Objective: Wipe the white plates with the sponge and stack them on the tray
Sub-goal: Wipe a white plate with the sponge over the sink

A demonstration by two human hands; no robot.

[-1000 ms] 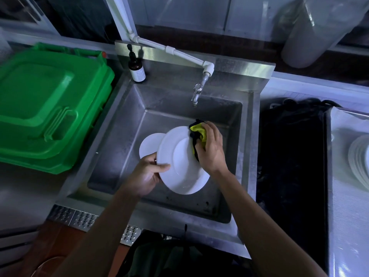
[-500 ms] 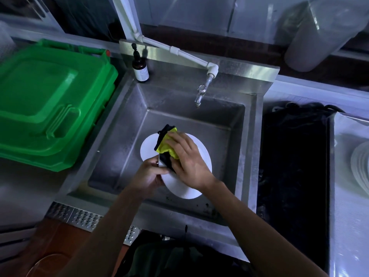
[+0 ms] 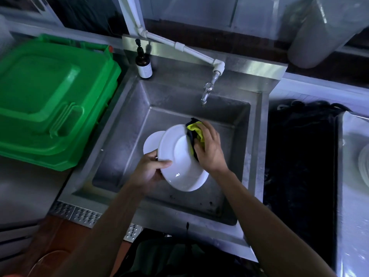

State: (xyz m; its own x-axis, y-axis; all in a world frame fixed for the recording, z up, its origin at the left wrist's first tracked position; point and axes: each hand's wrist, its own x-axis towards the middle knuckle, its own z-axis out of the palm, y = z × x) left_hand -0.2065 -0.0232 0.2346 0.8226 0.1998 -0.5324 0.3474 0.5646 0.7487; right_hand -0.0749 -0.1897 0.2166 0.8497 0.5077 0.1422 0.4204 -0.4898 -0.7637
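- Evidently the white plate point(image 3: 180, 158) is stiff, glazed and breakable, probably slick if wet; it is best held at the rim with a thumb over the edge, never by the face.
- It is tilted above the sink point(image 3: 255, 136) basin, with a second plate point(image 3: 151, 142) lying behind it.
- Left hand point(image 3: 149, 170) pinches the near-left rim, thumb on the upper face and fingers point(image 3: 157, 173) curled underneath.
- Right hand point(image 3: 209, 150) has its fingers curled round the soft yellow-and-black sponge point(image 3: 196, 132), pressing it against the plate's far right edge.
- Wiped plates point(image 3: 364, 166) seem stacked on the tray point(image 3: 351, 196) at far right.
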